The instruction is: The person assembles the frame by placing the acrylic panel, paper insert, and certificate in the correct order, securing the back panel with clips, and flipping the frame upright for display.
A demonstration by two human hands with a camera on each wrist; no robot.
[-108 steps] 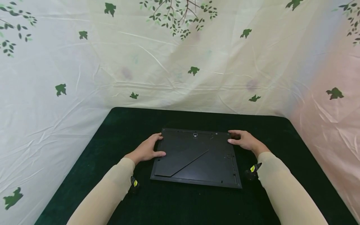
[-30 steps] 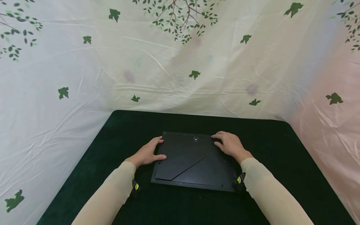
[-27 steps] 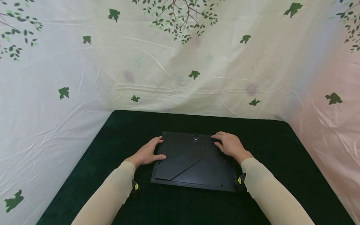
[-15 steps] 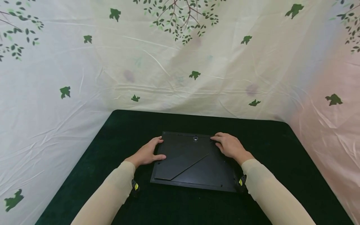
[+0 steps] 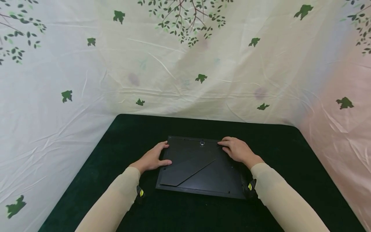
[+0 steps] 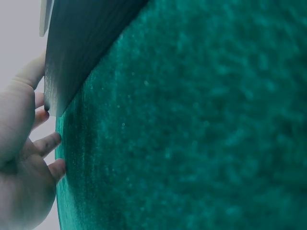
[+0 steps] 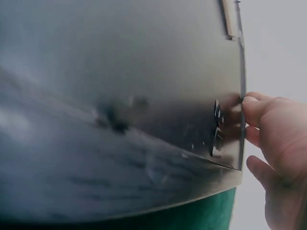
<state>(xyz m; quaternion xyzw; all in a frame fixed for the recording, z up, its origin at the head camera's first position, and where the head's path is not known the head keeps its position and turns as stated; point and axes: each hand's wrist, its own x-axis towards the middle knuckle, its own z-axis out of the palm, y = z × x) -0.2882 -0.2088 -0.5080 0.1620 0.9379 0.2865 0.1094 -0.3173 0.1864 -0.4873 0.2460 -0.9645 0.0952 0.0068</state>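
Observation:
A black picture frame (image 5: 200, 170) lies face down on the dark green table, its back showing a folded stand flap (image 5: 185, 166) and a small metal hanger (image 5: 202, 144). My left hand (image 5: 150, 158) rests at the frame's left edge, thumb over the rim and fingers spread along the side; the left wrist view shows its fingers (image 6: 50, 143) by a frame corner. At the far edge, right of the hanger, my right hand (image 5: 239, 150) touches the back with its fingertips. In the right wrist view a metal fitting (image 7: 218, 127) is close to them; their exact contact is blurred.
The table (image 5: 139, 129) has rounded far corners. Light cloth (image 5: 174, 64) printed with leaves and green shapes hangs behind it and along both sides. A dark wrist camera (image 5: 252, 187) is close to the frame's right edge.
Since the oldest frame my right hand has moved left along the far edge, from the right corner toward the hanger. Over the last second both hands and the picture frame stay nearly still.

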